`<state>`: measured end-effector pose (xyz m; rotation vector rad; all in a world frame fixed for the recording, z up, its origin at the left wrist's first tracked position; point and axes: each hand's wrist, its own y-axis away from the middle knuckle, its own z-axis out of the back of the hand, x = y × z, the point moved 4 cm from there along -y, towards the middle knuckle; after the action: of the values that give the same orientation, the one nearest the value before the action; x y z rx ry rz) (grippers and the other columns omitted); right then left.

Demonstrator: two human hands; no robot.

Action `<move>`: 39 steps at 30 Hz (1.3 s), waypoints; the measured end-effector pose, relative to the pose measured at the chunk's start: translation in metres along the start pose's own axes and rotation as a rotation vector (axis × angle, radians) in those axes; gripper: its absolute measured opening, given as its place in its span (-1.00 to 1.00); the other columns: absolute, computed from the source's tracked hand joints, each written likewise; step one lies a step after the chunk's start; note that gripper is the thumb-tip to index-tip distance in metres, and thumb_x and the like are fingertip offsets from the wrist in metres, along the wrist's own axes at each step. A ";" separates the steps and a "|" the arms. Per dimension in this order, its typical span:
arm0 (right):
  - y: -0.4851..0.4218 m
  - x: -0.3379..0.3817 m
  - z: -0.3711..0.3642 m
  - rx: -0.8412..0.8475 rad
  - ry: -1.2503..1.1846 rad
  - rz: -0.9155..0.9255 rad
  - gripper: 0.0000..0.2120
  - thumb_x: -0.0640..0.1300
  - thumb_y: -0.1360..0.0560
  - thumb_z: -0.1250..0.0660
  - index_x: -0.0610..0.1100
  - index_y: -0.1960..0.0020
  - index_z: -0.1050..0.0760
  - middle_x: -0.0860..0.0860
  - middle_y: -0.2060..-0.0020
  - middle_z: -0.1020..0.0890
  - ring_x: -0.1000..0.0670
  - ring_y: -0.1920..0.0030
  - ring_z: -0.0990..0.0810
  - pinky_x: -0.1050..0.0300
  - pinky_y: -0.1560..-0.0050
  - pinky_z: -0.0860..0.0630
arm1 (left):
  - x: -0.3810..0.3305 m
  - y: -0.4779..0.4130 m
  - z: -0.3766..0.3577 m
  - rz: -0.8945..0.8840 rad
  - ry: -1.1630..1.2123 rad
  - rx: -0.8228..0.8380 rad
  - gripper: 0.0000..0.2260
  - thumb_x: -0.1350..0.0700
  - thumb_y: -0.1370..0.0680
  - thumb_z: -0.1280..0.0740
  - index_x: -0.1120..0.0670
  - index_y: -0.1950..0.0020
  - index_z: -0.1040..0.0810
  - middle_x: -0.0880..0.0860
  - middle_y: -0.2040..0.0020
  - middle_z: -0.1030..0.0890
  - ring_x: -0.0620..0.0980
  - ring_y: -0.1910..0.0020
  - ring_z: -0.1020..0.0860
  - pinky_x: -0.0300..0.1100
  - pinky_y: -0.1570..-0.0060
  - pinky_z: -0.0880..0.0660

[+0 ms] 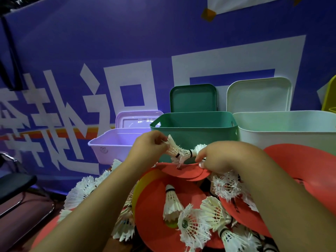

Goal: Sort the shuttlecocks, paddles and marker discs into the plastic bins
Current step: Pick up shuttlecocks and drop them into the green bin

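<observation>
My left hand [149, 144] pinches the feather end of a short stack of white shuttlecocks [179, 151] held in the air in front of the green bin [194, 122]. My right hand [218, 157] grips the stack's other end, where another shuttlecock [200, 147] pokes out, and its fingers touch the edge of a red marker disc [185, 171]. Below lies a heap of red discs [156, 211] and several loose shuttlecocks [171, 200]. A purple bin [111, 142] stands left of the green one and a white bin [283, 126] stands right of it.
Three lids lean on the blue banner behind the bins: purple [138, 119], green [193, 98] and white [258, 93]. A yellow object [330, 95] shows at the right edge. A dark chair [16, 184] stands at the left.
</observation>
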<state>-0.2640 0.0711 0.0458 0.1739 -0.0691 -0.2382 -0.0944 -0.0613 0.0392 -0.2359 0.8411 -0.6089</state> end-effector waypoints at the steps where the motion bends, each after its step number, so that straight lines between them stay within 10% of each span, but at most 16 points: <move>1: 0.001 0.001 0.000 -0.004 -0.005 0.001 -0.54 -0.16 -0.67 -0.26 0.23 -0.48 -0.51 0.13 -0.42 -0.56 -0.03 -0.36 -0.54 0.12 -0.13 -0.42 | -0.001 0.001 0.003 -0.012 0.003 -0.010 -0.91 0.09 -0.55 -0.48 -0.10 0.00 -0.66 -0.11 0.17 -0.66 -0.14 0.22 -0.59 -0.30 0.30 -0.45; 8: 0.004 -0.001 0.014 -0.188 -0.093 -0.013 -0.91 -0.01 -0.52 -0.45 0.07 0.01 -0.73 0.07 0.10 -0.74 -0.02 0.02 -0.70 0.09 -0.01 -0.64 | -0.011 -0.002 0.025 -0.105 0.065 -0.059 -0.92 0.08 -0.56 -0.45 -0.11 0.03 -0.70 -0.15 0.16 -0.67 -0.27 0.23 -0.56 -0.35 0.23 -0.40; 20: 0.009 -0.009 0.039 -0.455 -0.265 -0.110 -0.92 -0.17 -0.60 -0.30 -0.19 0.03 -0.45 -0.12 0.14 -0.63 -0.04 0.25 -0.55 0.11 0.40 -0.29 | -0.042 -0.006 0.042 -0.342 0.026 -0.099 -0.88 0.10 -0.66 -0.38 -0.14 -0.08 -0.64 -0.05 -0.08 -0.57 -0.19 0.04 -0.57 -0.25 0.04 -0.52; 23: 0.007 -0.010 0.042 -0.482 -0.439 -0.130 -0.81 -0.15 -0.60 -0.26 -0.18 0.15 -0.55 -0.13 0.15 -0.71 -0.15 0.16 -0.67 0.11 0.31 -0.47 | -0.045 -0.006 0.040 -0.296 0.114 -0.070 -0.90 0.10 -0.67 -0.38 -0.10 -0.09 -0.64 -0.04 -0.09 -0.62 -0.10 -0.01 -0.64 -0.17 0.01 -0.57; 27: 0.001 -0.005 0.044 -0.492 -0.749 -0.079 -0.77 -0.14 -0.68 -0.18 -0.24 -0.02 -0.55 -0.19 0.13 -0.74 -0.19 0.12 -0.76 -0.15 0.00 -0.70 | -0.048 -0.003 0.030 -0.203 0.355 0.041 -0.94 0.16 -0.65 -0.40 0.03 -0.08 -0.65 0.01 0.00 -0.71 -0.03 0.01 -0.70 -0.05 -0.11 -0.64; 32: -0.001 0.011 0.026 -0.256 -1.316 0.000 -0.76 -0.27 -0.70 -0.09 -0.34 -0.27 -0.43 -0.29 -0.14 -0.61 -0.22 0.20 -0.79 -0.16 0.14 -0.72 | -0.048 -0.004 0.018 -0.124 0.570 0.022 -0.94 0.27 -0.63 -0.40 0.15 -0.05 -0.66 0.15 0.02 -0.70 0.08 0.04 -0.70 0.08 -0.21 -0.64; 36: 0.002 0.004 0.018 -0.139 -1.151 -0.095 -0.82 -0.32 -0.70 -0.09 -0.28 -0.14 -0.46 -0.39 -0.07 -0.64 -0.34 0.09 -0.77 -0.34 -0.08 -0.69 | -0.047 -0.006 0.008 -0.106 0.624 -0.016 -0.88 0.30 -0.63 -0.38 0.11 0.01 -0.65 0.05 0.11 -0.65 0.01 0.10 -0.65 0.14 -0.24 -0.62; 39: 0.000 -0.004 0.016 -0.083 -0.951 -0.242 -0.70 -0.25 -0.73 0.00 -0.28 -0.43 -0.24 -0.49 0.12 -0.66 -0.33 0.14 -0.78 -0.32 -0.02 -0.71 | -0.044 -0.012 0.010 -0.093 0.603 -0.111 -0.88 0.25 -0.64 -0.39 0.06 0.01 -0.65 0.05 0.08 -0.68 0.10 0.02 -0.70 0.12 -0.23 -0.63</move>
<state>-0.2696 0.0698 0.0611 -0.0275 -0.9847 -0.5490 -0.1138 -0.0455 0.0784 -0.1934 1.4540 -0.7345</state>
